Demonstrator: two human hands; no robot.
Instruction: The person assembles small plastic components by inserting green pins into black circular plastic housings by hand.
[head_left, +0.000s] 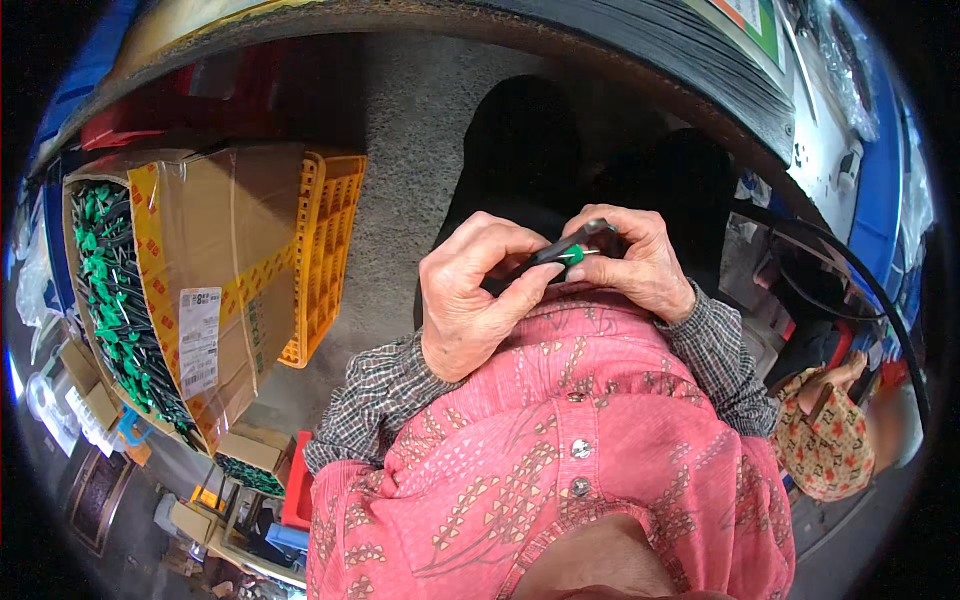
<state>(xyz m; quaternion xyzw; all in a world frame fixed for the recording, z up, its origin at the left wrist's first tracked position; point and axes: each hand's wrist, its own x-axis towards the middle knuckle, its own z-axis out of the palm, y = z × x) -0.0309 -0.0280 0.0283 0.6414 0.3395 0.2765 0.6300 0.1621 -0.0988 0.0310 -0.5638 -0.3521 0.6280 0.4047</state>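
While both forearms rest close against the pink patterned garment, the two hands meet in front of the person's waist, over a single black-and-green piece. The left hand holds the black part of this piece in a pinch, thumb and index finger pressed together, the other fingers curled beneath and largely hidden. The right hand is likewise narrowed on the piece, its thumb at the green portion and its index finger bent round near the upper end; its remaining fingers cannot be fully made out. The piece lies tilted, its upper end toward the right hand, clear of the workbench that curves across the top of the view. Both wrists show checked sleeves. To the person's left stands a cardboard carton, its open side turned outward and packed with similar green and black pieces; it carries yellow tape and a white label. Just beside the carton, on the side nearer the hands, is an orange-yellow plastic crate. Below it, a smaller box also contains green and dark items, too small to identify. On the right side, a black cable arcs downward near a blue bin.
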